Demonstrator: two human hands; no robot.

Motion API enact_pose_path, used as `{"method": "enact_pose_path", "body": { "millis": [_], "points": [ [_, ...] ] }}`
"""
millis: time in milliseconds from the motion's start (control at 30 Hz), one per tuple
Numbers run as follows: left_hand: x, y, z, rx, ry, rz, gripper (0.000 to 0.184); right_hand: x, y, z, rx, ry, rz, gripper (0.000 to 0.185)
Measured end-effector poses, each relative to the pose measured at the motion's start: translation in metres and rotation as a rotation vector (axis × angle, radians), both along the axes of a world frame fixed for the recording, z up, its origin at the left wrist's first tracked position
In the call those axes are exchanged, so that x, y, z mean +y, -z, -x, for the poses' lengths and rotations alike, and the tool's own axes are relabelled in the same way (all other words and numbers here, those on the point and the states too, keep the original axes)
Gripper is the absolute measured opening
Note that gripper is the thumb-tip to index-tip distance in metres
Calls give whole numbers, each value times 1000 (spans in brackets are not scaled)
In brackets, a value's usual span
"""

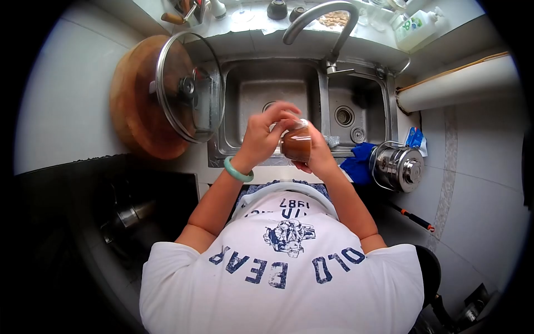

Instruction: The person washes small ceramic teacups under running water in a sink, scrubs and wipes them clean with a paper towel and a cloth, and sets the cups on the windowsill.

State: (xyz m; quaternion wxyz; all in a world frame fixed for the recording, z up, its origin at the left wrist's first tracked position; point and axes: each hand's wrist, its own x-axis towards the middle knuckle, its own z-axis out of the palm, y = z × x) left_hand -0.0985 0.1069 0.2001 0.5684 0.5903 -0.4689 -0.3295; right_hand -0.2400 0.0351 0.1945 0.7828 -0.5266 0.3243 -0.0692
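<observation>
Within the right hand (319, 151), a brown jar (296, 146).

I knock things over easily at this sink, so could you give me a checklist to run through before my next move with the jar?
1. Grip of the right hand on the jar: ok, it is around the side.
2. Left hand at the jar's top: ok, though its exact hold is unclear.
3. Jar's mouth covered: cannot tell; fingers and blur hide it.
4. Tap off: ok, no stream visible.
5. Left basin drain fitted with a strainer: cannot tell; mostly hidden.
6. Glass lid well clear: probably not ok; it stands on edge close beside the left basin.
</observation>
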Motion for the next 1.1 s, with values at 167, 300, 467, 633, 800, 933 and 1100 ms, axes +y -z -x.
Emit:
{"method": "enact_pose_path", "body": {
  "millis": [167, 300, 467, 633, 800, 933, 1100],
  "points": [
    [6, -9, -3, -191, 351, 29, 60, -8, 2, 6, -183, 80, -216, 30],
    [7, -14, 0, -269, 328, -108, 70, -10, 20, 4, -31, 22, -236, 32],
    [6, 4, 1, -138, 186, -56, 67, -31, 37, 8, -261, -11, -575, 32],
    [0, 20, 14, -286, 26, 30, 68, -28, 44, -2, -186, 292, -509, 29],
    [-4, 31, 17, -578, -36, 114, 70, -21, 44, -10, -321, 369, -659, 28],
    [-4, 21, 16, -788, -96, 78, 68, -15, 44, -14, -269, 422, -635, 27],
    [-7, 31, 16, -598, -134, 140, 69, -15, 51, -19, -270, 524, -811, 26]
  ]
}}
